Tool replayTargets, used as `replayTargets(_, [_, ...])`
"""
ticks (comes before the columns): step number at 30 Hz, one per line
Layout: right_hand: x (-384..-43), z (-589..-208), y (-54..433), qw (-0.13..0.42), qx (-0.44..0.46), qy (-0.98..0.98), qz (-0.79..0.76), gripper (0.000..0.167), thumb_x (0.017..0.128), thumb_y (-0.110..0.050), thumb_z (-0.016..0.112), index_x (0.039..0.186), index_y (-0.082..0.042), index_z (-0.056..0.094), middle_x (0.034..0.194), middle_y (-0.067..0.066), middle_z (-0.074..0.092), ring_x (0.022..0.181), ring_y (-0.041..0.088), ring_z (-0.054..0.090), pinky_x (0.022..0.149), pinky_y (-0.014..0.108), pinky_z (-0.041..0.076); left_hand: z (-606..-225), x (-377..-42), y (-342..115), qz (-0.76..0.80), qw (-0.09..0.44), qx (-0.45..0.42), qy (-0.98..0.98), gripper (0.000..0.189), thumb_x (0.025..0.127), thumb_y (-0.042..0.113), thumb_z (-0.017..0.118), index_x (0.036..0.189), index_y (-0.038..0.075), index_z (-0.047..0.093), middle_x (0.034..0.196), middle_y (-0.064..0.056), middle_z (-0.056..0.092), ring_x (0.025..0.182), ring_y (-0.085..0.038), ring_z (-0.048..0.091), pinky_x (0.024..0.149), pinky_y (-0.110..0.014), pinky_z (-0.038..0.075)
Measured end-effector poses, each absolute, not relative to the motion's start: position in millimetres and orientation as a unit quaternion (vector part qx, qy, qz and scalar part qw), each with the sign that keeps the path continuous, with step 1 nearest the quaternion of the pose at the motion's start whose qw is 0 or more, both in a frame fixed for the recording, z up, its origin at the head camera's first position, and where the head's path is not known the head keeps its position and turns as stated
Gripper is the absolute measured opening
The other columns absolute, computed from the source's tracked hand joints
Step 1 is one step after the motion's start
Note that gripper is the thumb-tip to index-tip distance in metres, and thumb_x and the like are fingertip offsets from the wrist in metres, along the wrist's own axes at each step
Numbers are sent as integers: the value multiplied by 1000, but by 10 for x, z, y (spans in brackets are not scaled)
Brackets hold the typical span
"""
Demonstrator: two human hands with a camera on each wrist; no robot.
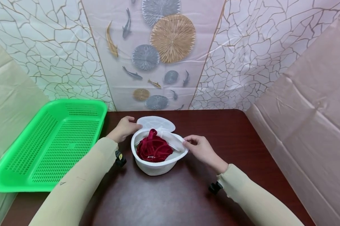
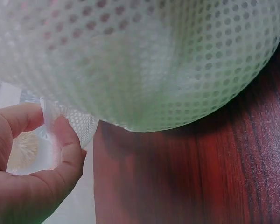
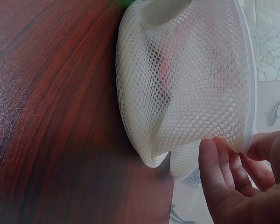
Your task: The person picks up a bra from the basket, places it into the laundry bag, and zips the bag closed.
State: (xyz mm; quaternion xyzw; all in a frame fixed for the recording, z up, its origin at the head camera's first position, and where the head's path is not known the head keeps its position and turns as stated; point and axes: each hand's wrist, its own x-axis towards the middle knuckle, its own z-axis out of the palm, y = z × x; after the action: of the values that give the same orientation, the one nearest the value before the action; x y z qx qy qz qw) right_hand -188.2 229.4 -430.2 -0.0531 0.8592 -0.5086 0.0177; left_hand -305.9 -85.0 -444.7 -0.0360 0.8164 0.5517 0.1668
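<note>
A white mesh laundry bag [image 1: 155, 169], round and stiff-sided, stands on the table with its lid [image 1: 155, 122] folded back behind it. Inside lies a bunched dark red velvety garment [image 1: 154, 150] with thin straps, possibly a bra; its exact shape is hidden by the folds. At the lid's left edge, my left hand [image 1: 126, 128] pinches the mesh between thumb and fingers, also seen in the left wrist view. My right hand [image 1: 202, 151] grips the bag's zippered rim [image 3: 249, 79] on the right, thumb on one side and fingers on the other.
A green plastic basket [image 1: 100, 125] with slotted sides stands on the left, close to my left forearm. The dark red-brown table [image 1: 223, 131] runs back to a patterned cloth wall [image 1: 170, 81]. Pale cloth [image 1: 308, 125] closes off the right side.
</note>
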Motion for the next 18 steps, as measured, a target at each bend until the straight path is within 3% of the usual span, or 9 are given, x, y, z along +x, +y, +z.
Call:
replayTargets(6, [-1871,-4295,2270,12,-67,862,-502,12,91,-12,67,99,-5,72,88,7,68,71,17,60,62,30,53,-4335,-3043,-884,586,189,-67,785,74,90,15,68,148,-1,26,133,-20,49,107,-26,62,88,-36,51])
replayTargets(13, [-1863,-4283,2254,7,-63,864,-499,11,91,-13,67,98,-6,72,84,6,67,69,16,59,59,25,51,-4248,-2986,-874,613,169,-50,770,54,90,8,64,137,-7,43,124,-20,56,105,-26,62,87,-36,51])
replayTargets(18, [-1855,-4279,2241,8,-61,862,-502,11,91,-11,67,98,-4,72,84,6,67,69,15,59,60,26,51,-4199,-2925,-871,630,153,-47,760,50,91,6,63,137,-5,45,122,-20,60,104,-26,63,85,-36,52])
